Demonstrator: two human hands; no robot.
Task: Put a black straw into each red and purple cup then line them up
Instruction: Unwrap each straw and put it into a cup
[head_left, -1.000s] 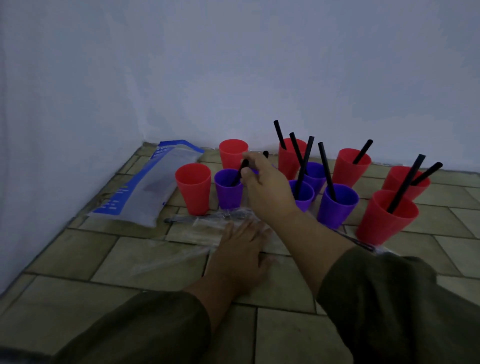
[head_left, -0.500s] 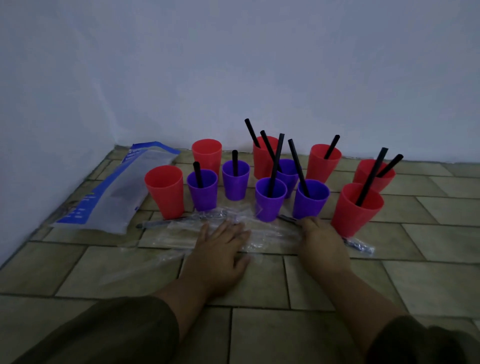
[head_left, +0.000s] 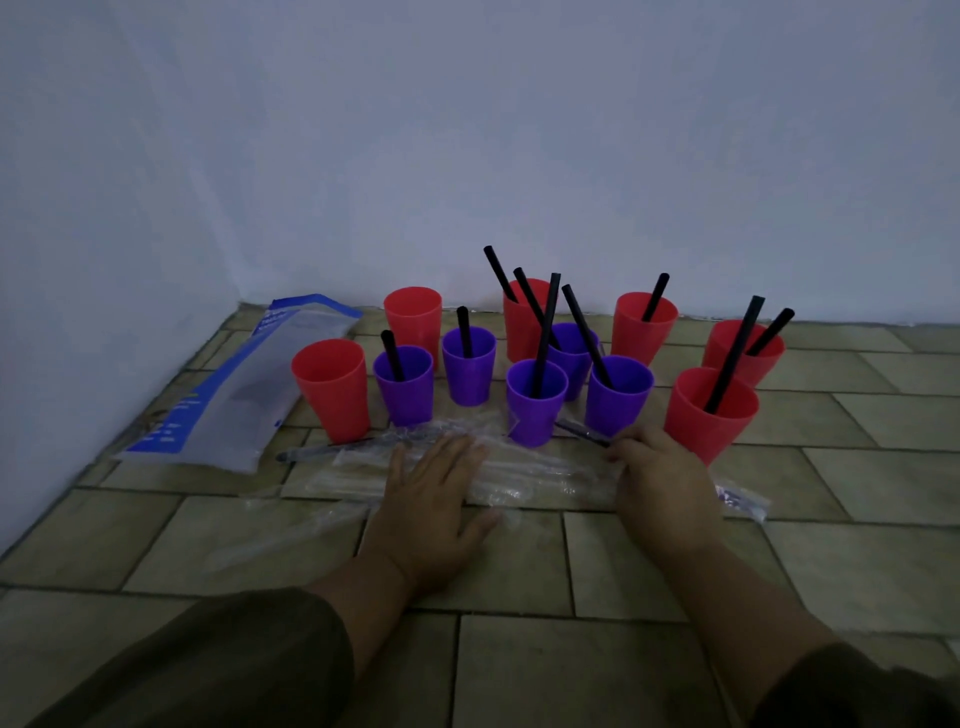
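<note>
Floor tiles are bearing unaligned cups, leftmost red cup and rear-left red cup lacking straws; left hand is lying flat on wrap, grip of right hand cannot be told.

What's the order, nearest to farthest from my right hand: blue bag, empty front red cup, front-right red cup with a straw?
1. Front-right red cup, just right of the right hand.
2. Empty front red cup, far left.
3. Blue bag, leftmost.
</note>
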